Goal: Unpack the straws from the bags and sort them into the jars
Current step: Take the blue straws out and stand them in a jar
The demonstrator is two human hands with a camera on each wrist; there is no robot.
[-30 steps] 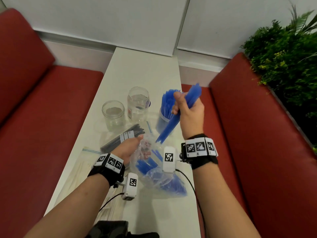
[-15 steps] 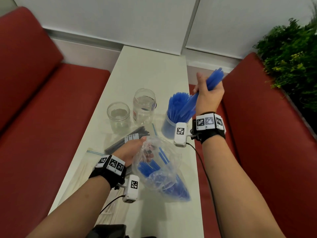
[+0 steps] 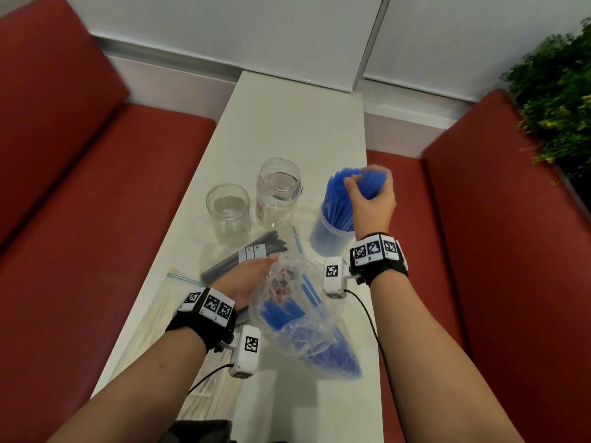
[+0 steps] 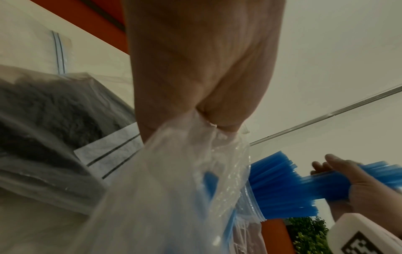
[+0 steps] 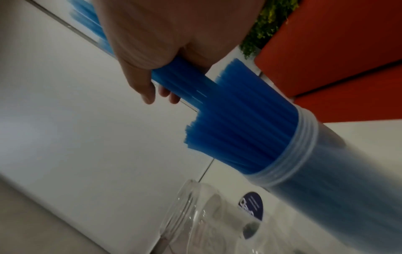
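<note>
The right hand (image 3: pixel 372 203) is wrapped around a bundle of blue straws (image 5: pixel 174 73) directly above the blue-filled jar (image 3: pixel 331 235) at the table's right edge. The bundle's long axis runs down and slightly left toward the jar mouth, and in the right wrist view its lower ends already sit among the straws standing in the jar — so the coming move looks like a short push along that axis and a release. The left hand (image 3: pixel 246 281) is the nearer one to the person; it pinches the gathered mouth of the clear bag (image 3: pixel 297 318), which lies on the table with more blue straws inside. Two clear jars (image 3: pixel 228 209) stand left of the blue one, apparently without straws, with a bag of black straws (image 3: pixel 246 259) just in front of them and a bag of pale straws (image 3: pixel 160 318) beside the left wrist. The right fingers are motion-blurred in the head view — whether the bundle's tips have reached the jar floor cannot be told.
</note>
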